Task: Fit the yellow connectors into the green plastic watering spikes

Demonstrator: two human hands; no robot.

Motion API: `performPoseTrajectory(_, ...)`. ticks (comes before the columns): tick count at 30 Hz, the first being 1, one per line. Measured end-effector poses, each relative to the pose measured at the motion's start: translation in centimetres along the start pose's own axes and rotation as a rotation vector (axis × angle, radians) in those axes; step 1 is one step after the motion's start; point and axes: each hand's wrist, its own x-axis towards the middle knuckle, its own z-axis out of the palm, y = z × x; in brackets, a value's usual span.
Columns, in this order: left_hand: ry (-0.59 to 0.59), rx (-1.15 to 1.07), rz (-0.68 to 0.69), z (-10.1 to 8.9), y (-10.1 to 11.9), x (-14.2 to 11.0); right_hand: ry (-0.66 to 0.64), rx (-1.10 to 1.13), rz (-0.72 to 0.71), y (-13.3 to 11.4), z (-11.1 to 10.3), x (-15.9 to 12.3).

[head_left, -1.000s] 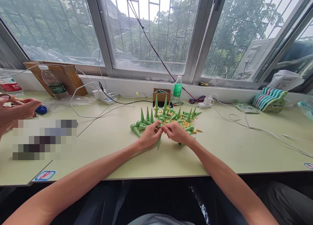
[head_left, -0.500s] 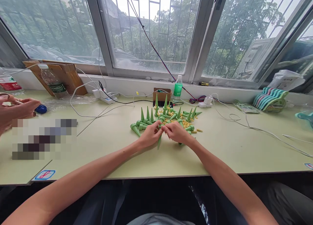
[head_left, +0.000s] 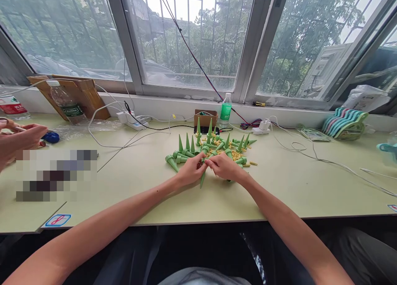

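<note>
Pinched in my left hand is a green plastic watering spike, its point hanging down toward the table. My right hand has its thumb and fingers pressed together at the wide end of that spike; what they grip is hidden. Just beyond both hands lies a heap of similar green cone spikes, some standing tip up and others on their sides. Small yellow pieces are scattered among them, a few at the right edge of the heap.
Behind the heap are a small cardboard box and a green-labelled bottle. White cables cross the table on the right, near a stack of hangers. Another person's hand is at the far left.
My hands stay together on the spike with barely any movement. The view has shifted very slightly.
</note>
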Motion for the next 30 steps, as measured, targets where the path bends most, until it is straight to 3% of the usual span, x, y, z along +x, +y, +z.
performPoseTrajectory(30,-0.008,0.050,0.006,-0.07,0.16,-0.01,0.000,-0.018,0.000,0.03,0.06,-0.01)
